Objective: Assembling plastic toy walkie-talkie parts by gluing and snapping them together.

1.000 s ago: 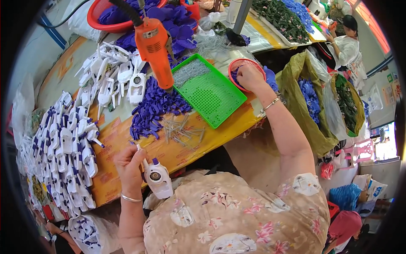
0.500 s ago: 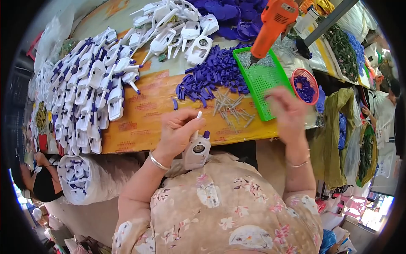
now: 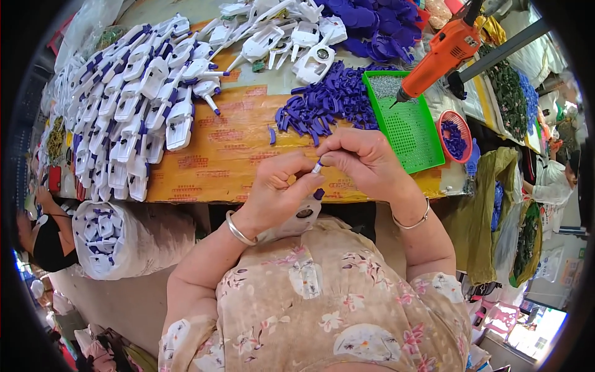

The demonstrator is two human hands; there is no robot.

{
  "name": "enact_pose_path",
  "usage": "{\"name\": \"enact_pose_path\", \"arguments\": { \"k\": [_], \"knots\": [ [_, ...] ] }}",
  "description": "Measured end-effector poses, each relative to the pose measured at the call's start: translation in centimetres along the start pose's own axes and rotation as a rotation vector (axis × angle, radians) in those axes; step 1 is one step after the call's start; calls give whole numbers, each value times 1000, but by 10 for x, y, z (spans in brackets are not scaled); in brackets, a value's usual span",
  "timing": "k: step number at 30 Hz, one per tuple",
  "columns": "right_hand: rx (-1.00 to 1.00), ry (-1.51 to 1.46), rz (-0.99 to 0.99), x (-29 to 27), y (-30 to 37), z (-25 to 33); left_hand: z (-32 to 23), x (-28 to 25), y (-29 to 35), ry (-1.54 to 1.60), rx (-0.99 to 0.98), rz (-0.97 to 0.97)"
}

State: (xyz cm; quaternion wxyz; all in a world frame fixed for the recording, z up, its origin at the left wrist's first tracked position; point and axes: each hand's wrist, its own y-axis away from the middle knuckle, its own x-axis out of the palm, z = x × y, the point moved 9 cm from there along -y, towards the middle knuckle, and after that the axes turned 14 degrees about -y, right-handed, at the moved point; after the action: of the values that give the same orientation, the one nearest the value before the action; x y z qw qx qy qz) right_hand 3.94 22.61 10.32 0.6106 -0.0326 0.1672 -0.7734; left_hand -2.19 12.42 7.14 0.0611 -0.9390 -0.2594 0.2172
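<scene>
My left hand (image 3: 282, 189) is closed round the handle of a white plastic part (image 3: 290, 228). The part's wider body, with a round dark insert, hangs below the hand against my clothing. A short purple piece (image 3: 318, 194) sticks out at its upper side. My right hand (image 3: 365, 162) pinches at the handle's white tip (image 3: 317, 168), where a bit of purple shows between finger and thumb. What exactly those fingers hold is mostly hidden. Both hands meet just over the table's near edge.
White parts with purple ends (image 3: 127, 115) cover the table's left. Small purple pieces (image 3: 334, 99) lie ahead. A green basket (image 3: 427, 146) holds screws at its far end, beneath an orange electric screwdriver (image 3: 437, 56). To its right stands a red basket (image 3: 441, 133). Purple discs (image 3: 378, 31) lie farther back.
My right hand has come left from beside the green basket to the handle's tip. My left hand keeps its hold on the white part. The whole view has shifted slightly.
</scene>
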Motion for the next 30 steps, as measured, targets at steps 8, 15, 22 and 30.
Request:
{"name": "enact_pose_path", "arguments": {
  "k": [8, 15, 22, 30],
  "knots": [
    [-33, 105, 153, 4, -9, 4, 5, 6, -1, -55, 14, 13],
    [-109, 153, 129, 11, -2, -2, 23, 15, 2, 52, -130, 6],
    [140, -66, -57, 5, 11, -33, 35, 19, 2, 33, -171, -34],
    [201, -264, -192, 3, 21, -52, 32, 16, 1, 119, -130, -93]
  ]
}}
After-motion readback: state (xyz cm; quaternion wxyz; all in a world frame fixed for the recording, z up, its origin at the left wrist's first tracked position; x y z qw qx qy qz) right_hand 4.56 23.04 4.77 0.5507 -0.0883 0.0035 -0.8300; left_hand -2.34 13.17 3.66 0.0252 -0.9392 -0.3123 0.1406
